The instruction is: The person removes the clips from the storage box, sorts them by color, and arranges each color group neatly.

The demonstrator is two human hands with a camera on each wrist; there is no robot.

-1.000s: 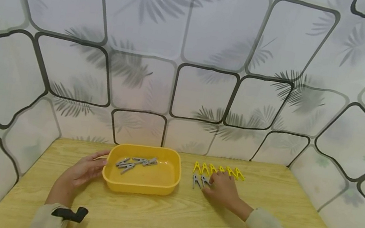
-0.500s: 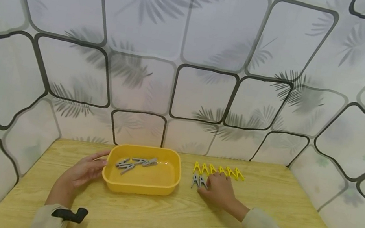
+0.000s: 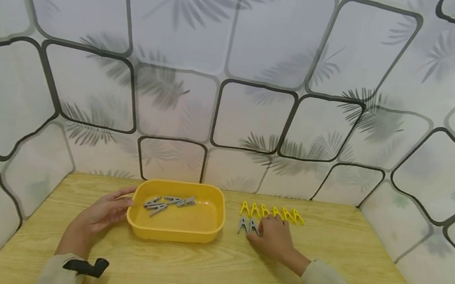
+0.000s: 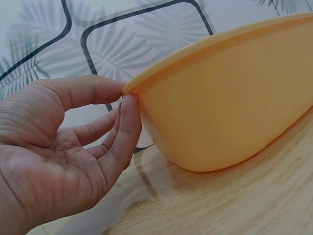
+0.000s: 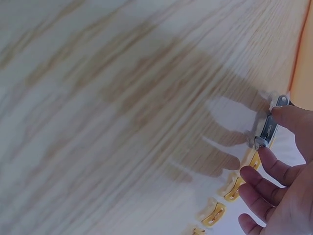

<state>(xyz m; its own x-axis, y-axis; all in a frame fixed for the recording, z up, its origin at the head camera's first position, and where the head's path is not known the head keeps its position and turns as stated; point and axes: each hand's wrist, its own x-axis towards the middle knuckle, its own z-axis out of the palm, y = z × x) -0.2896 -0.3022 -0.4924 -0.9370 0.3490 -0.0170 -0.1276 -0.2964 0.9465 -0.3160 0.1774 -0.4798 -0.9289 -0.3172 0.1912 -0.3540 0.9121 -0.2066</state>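
Observation:
My left hand [image 3: 102, 214] pinches the left rim of a yellow plastic basin [image 4: 220, 103] between thumb and index finger. Several grey clothespins [image 3: 158, 209] lie loose inside the basin, towards its left side. Right of the basin, my right hand [image 3: 276, 239] holds a grey clothespin [image 5: 269, 128] by its two ends, thumb on one and index finger on the other. That clothespin is on the table, just right of another grey clothespin [image 3: 243, 225]. In the right wrist view the other fingers are loosely bent.
Behind the grey pair, several yellow clothespins [image 3: 245, 208] stand in a row along the table [image 3: 205, 282]. A patterned cloth wall [image 3: 254, 116] rises at the table's back edge and on both sides.
My right hand has shifted slightly left, bringing the grey clothespin closer to the first one and straightening its tilt. My left hand and the basin have stayed in place.

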